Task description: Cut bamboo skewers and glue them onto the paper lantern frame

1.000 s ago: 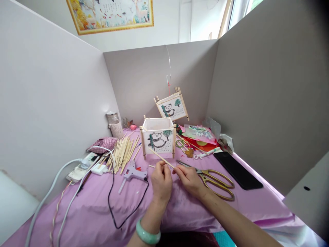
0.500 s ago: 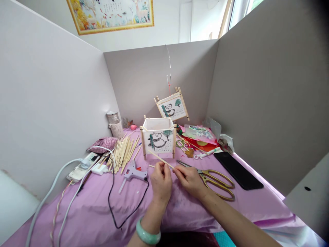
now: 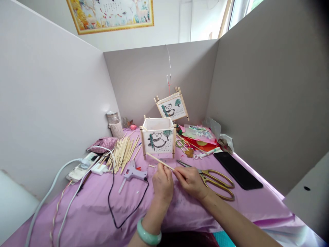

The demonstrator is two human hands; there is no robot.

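Note:
A thin wooden stick (image 3: pixel 155 157) slants up to the left, between both my hands. My left hand (image 3: pixel 162 183) is closed on its middle, with a pale green bangle on the wrist. My right hand (image 3: pixel 189 180) pinches the stick's lower right end. Just beyond stands a lantern-like box (image 3: pixel 159 141) with white panels, a panda drawing and stick corner posts. Gold-handled scissors (image 3: pixel 218 181) lie beside my right hand, their blades partly behind it. A short stick piece (image 3: pixel 152 166) rests on the cloth near my left hand.
A lilac glue gun (image 3: pixel 135 172) with a black cord lies left, before a pile of wooden sticks (image 3: pixel 124 152). Cables and a power strip (image 3: pixel 82 168) sit at far left. A similar panda box (image 3: pixel 171 107) hangs behind. A black phone (image 3: pixel 238 171) lies right.
The stick's far end has dropped and shifted slightly left. My left hand has moved a little right, uncovering more of the short stick piece.

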